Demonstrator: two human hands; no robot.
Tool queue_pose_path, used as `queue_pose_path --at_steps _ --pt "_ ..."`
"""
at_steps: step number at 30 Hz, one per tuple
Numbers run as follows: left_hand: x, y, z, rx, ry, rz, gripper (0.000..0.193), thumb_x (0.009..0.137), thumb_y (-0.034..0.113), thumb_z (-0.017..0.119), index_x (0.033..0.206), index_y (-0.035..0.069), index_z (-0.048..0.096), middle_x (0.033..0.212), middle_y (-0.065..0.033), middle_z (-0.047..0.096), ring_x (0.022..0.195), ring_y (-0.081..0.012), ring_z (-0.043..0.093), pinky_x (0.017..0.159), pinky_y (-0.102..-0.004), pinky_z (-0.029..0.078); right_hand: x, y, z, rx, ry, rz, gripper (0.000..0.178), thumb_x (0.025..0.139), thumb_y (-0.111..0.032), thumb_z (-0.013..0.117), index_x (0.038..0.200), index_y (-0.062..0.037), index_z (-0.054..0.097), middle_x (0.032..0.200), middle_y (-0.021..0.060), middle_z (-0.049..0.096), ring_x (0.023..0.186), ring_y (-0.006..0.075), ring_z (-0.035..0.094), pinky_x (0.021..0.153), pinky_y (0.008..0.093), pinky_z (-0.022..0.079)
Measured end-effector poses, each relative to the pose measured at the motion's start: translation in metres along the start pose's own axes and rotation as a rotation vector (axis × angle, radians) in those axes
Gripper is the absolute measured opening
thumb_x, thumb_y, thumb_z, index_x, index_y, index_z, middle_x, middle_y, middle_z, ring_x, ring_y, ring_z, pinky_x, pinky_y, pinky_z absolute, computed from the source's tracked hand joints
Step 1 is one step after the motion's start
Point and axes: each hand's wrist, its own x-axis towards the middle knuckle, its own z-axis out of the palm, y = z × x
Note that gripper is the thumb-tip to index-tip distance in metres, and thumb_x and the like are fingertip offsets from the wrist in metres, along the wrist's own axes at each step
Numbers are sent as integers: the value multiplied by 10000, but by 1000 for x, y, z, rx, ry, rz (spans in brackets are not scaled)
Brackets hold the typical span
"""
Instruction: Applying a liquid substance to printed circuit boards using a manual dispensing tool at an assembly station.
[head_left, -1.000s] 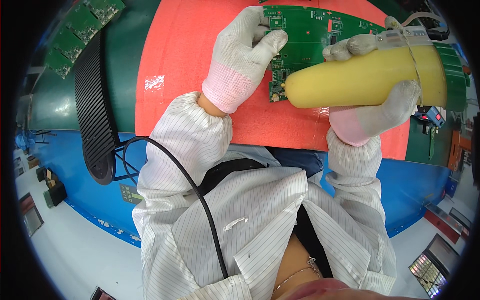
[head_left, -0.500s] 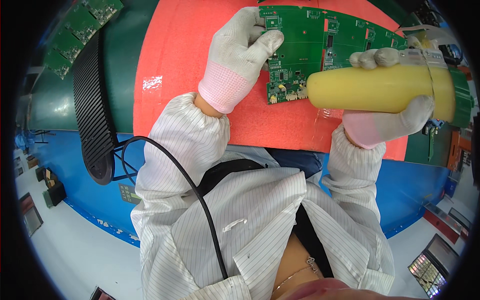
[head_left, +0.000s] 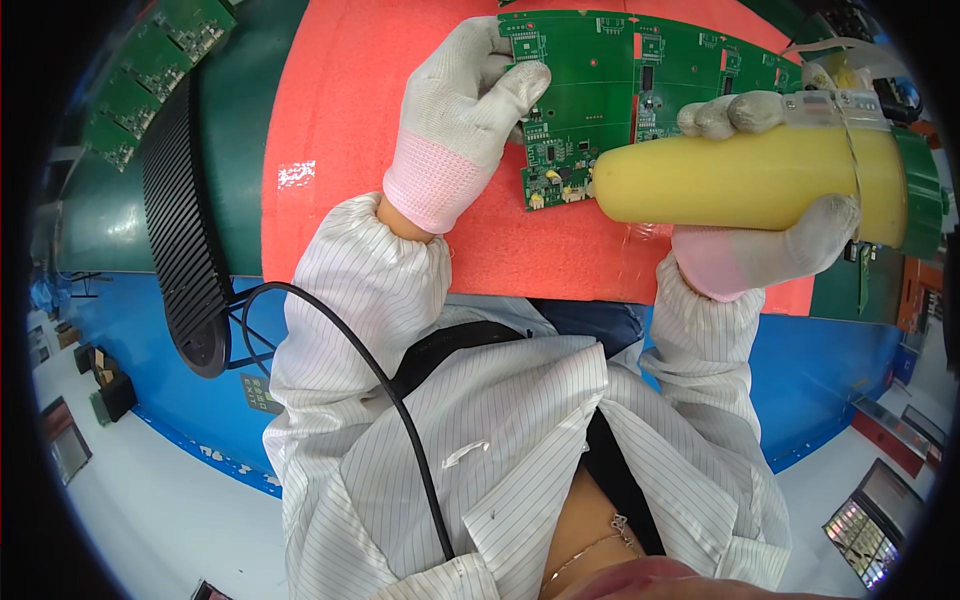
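Between the thumb and fingers of my gloved left hand is the left edge of a green circuit board panel, divided into several sections with small chips and white connectors. My gloved right hand wraps round a thick yellow tapered cylinder with a green right end; its exact kind I cannot make out. Fingers show above it and the thumb below. The cylinder's rounded left end overlaps the board's lower part, and whether they touch is unclear. A clear plastic piece and a thin wire sit near its right end.
Red foam sheet covers the green work table. A ribbed black device stands on the left, near more green boards. A black cable runs across my left sleeve. Assorted items crowd the far right.
Both hands, the board and the yellow cylinder have shifted slightly left in the picture, as has the surrounding scene by less. Both grips look the same.
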Motion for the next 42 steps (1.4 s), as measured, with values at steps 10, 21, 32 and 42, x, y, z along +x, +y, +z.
queue_pose_path --at_steps 10,21,32,42 --pt "0 -2 0 13 7 17 263 864 139 548 1074 -12 498 831 -90 620 689 -103 586 542 -211 477 -1 -7 -11 -93 12 22 623 780 -503 547 1196 -56 421 1000 119 531 875 264 516 847 430 373" --pt "0 0 1 44 4 0 311 863 183 559 1087 -21 492 854 -89 619 687 -94 588 537 -200 471 -2 -4 -4 -25 164 -46 471 855 -408 481 1109 -12 452 953 175 551 797 306 550 712 424 452" --pt "2 -1 1 34 9 3 337 858 199 568 1096 -26 488 848 -92 618 681 -94 588 534 -198 469 -2 -7 -5 -49 211 -97 440 887 -384 448 1083 10 460 939 189 568 758 311 567 646 416 489" --pt "1 -3 0 26 5 -10 356 858 219 573 1100 -27 486 849 -88 615 689 -96 584 541 -198 470 -5 -14 -20 -65 61 3 486 815 -427 541 1139 -71 470 997 126 536 870 273 510 832 428 374"
